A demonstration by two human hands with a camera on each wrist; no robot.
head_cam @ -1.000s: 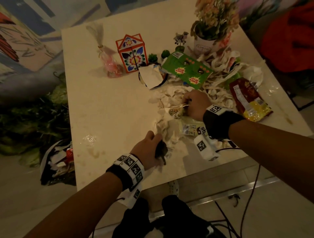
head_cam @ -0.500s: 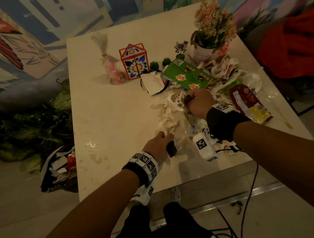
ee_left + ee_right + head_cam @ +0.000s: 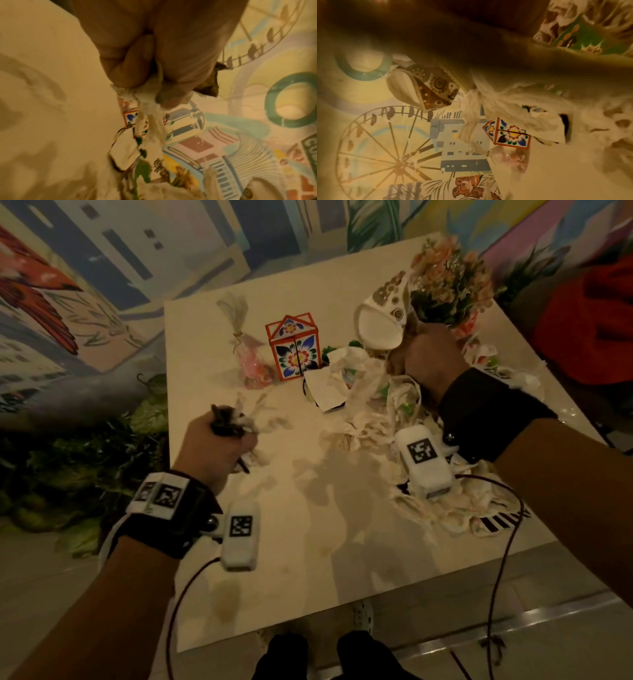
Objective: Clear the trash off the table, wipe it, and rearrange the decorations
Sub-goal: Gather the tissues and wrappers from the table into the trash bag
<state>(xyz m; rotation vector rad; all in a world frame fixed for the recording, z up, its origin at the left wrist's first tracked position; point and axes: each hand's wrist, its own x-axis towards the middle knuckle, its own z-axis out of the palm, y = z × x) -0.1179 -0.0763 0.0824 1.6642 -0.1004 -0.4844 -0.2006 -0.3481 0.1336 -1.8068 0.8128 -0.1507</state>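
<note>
My left hand [image 3: 222, 436] is raised over the table's left half and grips a wad of dark scrap and white paper shreds [image 3: 239, 419]. The left wrist view shows the fist [image 3: 145, 67] closed round white shreds [image 3: 149, 108], with a dark scrap [image 3: 209, 83] sticking out. My right hand [image 3: 418, 357] is held up in front of the flower pot [image 3: 448, 278]. It grips a crushed patterned paper cup [image 3: 380, 316] [image 3: 426, 88] and trailing paper shreds [image 3: 471, 115]. A heap of shredded paper trash [image 3: 376, 412] covers the cream table [image 3: 308, 542] on the right.
A painted house-shaped box [image 3: 294, 350] [image 3: 510, 132] and a pink candy bag [image 3: 251, 361] stand at the back centre. A dark-rimmed dish [image 3: 325, 392] holds white paper. Green foliage [image 3: 85, 457] lies on the floor to the left, and a red cloth [image 3: 589, 320] is at the right.
Both hands have risen off the table with their handfuls: the left one up and to the left with scrap and shreds, the right one up and away with the crushed cup.
</note>
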